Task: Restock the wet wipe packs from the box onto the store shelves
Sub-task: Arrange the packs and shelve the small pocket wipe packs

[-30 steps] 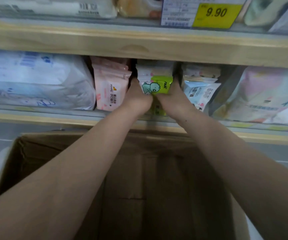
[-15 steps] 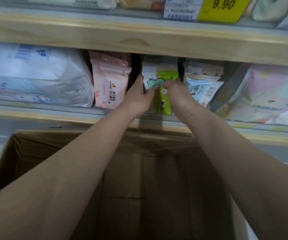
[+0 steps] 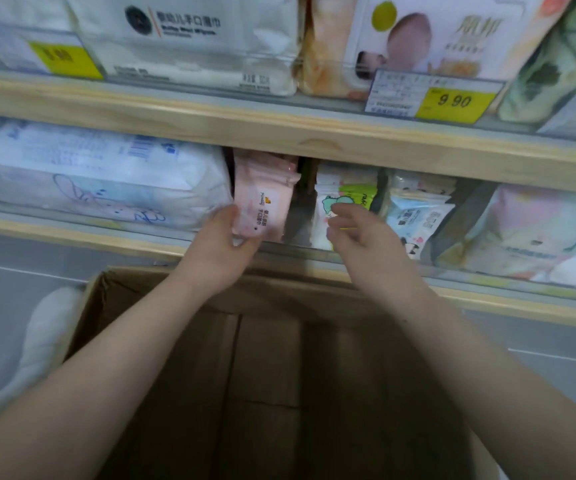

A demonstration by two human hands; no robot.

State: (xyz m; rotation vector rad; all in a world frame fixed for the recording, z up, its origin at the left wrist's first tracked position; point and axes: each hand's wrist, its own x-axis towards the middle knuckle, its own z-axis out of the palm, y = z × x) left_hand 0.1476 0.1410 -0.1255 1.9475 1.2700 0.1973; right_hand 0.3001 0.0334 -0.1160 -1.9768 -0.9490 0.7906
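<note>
Right now your left hand (image 3: pixel 225 242) is at the front of the lower wooden shelf (image 3: pixel 314 140), with thumb and fingers closed around the bottom edge of the pale pink wet wipe pack (image 3: pixel 262 206) that stands upright there. That pack sits between the large white bundle printed with a blue rabbit (image 3: pixel 99 181) on its left and a dark gap on its right. Your right hand (image 3: pixel 359 233) hangs loose just in front of the white and lime-green wipe pack with a green cartoon creature (image 3: pixel 343 202); its fingers are half curled and grasp nothing, though motion blur makes it hard to say whether the fingertips brush the pack. Beside that pack, further right, stands a light blue and white wipe pack (image 3: pixel 418 216), and beyond it a big pastel bundle (image 3: pixel 536 233) leans behind the clear shelf lip.

Below your forearms the open brown cardboard box (image 3: pixel 265 375) shows only its bare inner walls and floor in the part you can see. On the upper shelf, a white soft pack with black lettering (image 3: pixel 189 39) sits above a yellow price tag reading 9.90 (image 3: pixel 452 102) clipped to the rail.
</note>
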